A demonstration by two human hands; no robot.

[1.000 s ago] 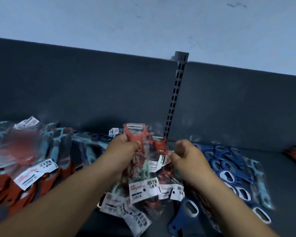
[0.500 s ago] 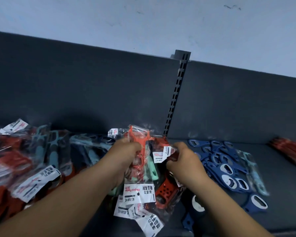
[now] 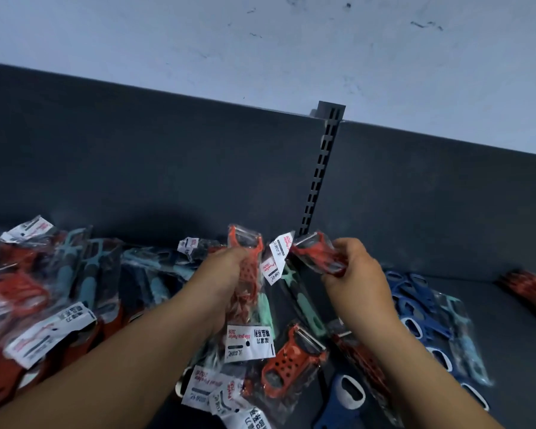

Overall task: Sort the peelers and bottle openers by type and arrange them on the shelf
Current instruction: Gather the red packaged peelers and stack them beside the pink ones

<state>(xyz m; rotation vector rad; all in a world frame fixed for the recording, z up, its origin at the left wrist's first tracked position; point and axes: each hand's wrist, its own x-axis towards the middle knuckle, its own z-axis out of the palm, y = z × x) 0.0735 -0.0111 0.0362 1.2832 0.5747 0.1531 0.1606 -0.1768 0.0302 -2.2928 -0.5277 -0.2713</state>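
My left hand (image 3: 226, 274) grips a bundle of bagged red peelers (image 3: 248, 270) upright over the middle of the shelf, white labels hanging below. My right hand (image 3: 353, 270) holds one more bagged red peeler (image 3: 314, 252) lifted just to the right of that bundle. Below them lie a mint peeler (image 3: 304, 301) and a loose red peeler (image 3: 291, 363) in bags. A heap of blue bottle openers (image 3: 421, 308) lies to the right.
A mixed heap of red, teal and dark bagged peelers (image 3: 59, 289) fills the shelf's left side. A red packet stack (image 3: 529, 289) sits at far right. A slotted upright (image 3: 319, 174) splits the dark back panel. One blue opener (image 3: 344, 397) lies near the front edge.
My right hand has risen out of the pile with a red bagged peeler, now held beside the bundle in my left hand. The view has tilted slightly.
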